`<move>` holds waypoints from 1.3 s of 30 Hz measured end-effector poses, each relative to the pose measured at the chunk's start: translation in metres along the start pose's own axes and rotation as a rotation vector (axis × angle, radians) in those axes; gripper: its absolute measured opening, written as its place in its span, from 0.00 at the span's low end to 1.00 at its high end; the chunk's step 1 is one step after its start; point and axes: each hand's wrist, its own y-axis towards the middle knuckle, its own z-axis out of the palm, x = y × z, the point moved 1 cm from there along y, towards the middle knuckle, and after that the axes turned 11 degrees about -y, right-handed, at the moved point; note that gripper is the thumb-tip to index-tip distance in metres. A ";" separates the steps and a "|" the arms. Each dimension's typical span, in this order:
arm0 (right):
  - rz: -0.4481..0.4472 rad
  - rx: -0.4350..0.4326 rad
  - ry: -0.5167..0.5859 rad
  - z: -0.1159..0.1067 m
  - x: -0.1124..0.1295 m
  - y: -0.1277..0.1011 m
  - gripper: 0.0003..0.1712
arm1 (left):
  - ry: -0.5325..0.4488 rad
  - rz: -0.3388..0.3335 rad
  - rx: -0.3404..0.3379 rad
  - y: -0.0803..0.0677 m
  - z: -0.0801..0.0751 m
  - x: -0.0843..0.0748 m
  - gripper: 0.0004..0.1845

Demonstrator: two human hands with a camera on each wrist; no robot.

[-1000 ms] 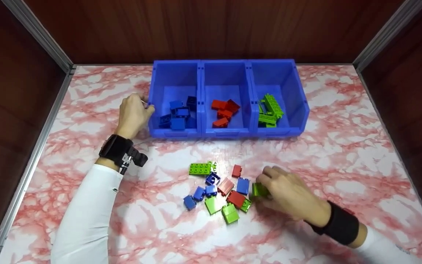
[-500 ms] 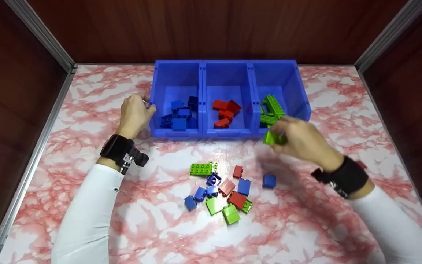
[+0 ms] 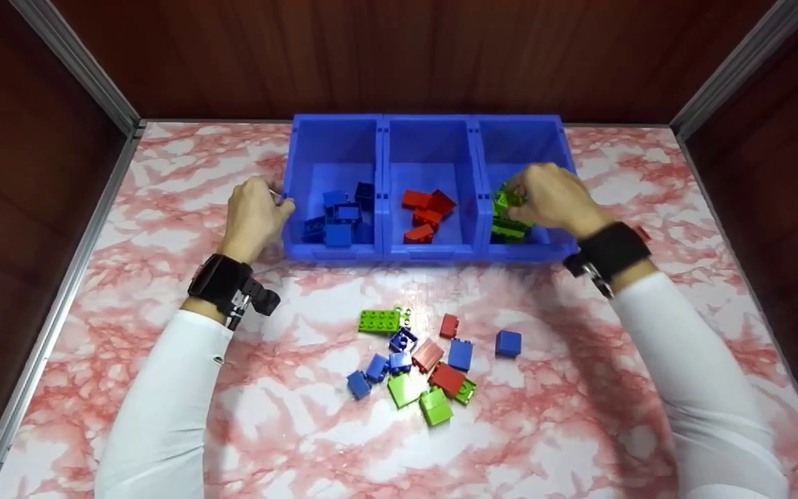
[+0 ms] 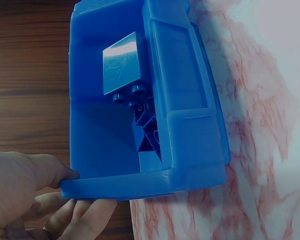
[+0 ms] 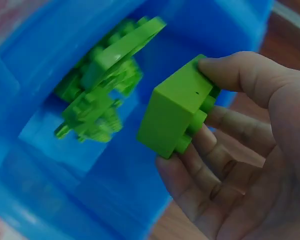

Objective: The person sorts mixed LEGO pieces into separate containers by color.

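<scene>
Green brick (image 5: pixel 177 107) pinched between thumb and fingertips of the right hand (image 3: pixel 551 197), held in the air over the rightmost bin (image 3: pixel 565 173) of three joined blue bins. Fingers curl round it; studs face the palm. Directly below the grip: pile of green bricks (image 5: pixel 97 95) already in that bin. Next bin over from the grip holds red bricks (image 3: pixel 423 211); the far one holds blue bricks (image 3: pixel 340 211). Left hand (image 3: pixel 253 215) grips the outer wall of that far bin (image 4: pixel 140 182), thumb hooked over the rim, fingers under the edge. Toward the person, loose mixed bricks (image 3: pixel 420 360) lie on the marble-pattern table (image 3: pixel 163 173).

Risk, as judged: brick sits near the front lip, so an early release could bounce it off the pile and out.
</scene>
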 end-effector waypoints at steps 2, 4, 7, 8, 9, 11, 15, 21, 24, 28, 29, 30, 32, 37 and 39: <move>0.018 0.033 -0.020 0.005 -0.003 0.011 0.19 | -0.002 0.007 -0.003 0.000 0.001 0.000 0.14; 0.034 0.060 -0.038 0.010 -0.006 0.020 0.18 | -0.005 0.010 -0.005 0.000 0.001 0.000 0.14; 0.044 0.076 -0.063 0.016 -0.009 0.029 0.12 | 0.008 0.033 -0.015 0.000 0.001 0.000 0.14; 0.046 0.075 -0.067 0.018 -0.009 0.031 0.12 | 0.012 0.040 -0.019 0.000 0.001 0.000 0.14; 0.046 0.070 -0.071 0.019 -0.009 0.032 0.11 | 0.016 0.046 -0.022 0.000 0.001 0.000 0.14; 0.039 0.064 -0.078 0.022 -0.010 0.034 0.10 | 0.021 0.046 -0.029 -0.001 0.001 0.001 0.14; 0.034 0.054 -0.081 0.025 -0.009 0.033 0.10 | 0.007 0.020 -0.023 -0.001 0.001 0.002 0.13; 0.021 0.043 -0.054 0.026 -0.006 0.027 0.15 | 0.002 0.010 0.001 -0.001 0.000 0.000 0.14; 0.007 0.010 -0.046 0.023 -0.004 0.020 0.18 | 0.007 0.017 0.004 -0.001 -0.001 0.000 0.15; -0.001 -0.071 -0.028 0.014 -0.004 0.008 0.18 | 0.010 0.022 0.006 -0.001 -0.001 0.000 0.15; -0.005 -0.099 -0.022 0.012 -0.004 0.005 0.18 | 0.010 0.021 0.006 -0.001 -0.001 0.000 0.15; -0.010 -0.130 -0.017 0.009 -0.005 0.002 0.18 | 0.008 0.019 0.007 -0.001 0.000 0.000 0.14; -0.016 -0.186 -0.009 0.004 -0.007 -0.004 0.18 | 0.007 0.013 0.009 0.000 0.000 0.000 0.14; -0.034 -0.293 0.002 -0.006 -0.006 -0.025 0.18 | 0.012 0.022 0.000 0.000 0.000 0.000 0.14; -0.043 -0.314 0.004 -0.007 -0.003 -0.035 0.18 | 0.015 0.031 -0.007 0.000 0.000 0.001 0.14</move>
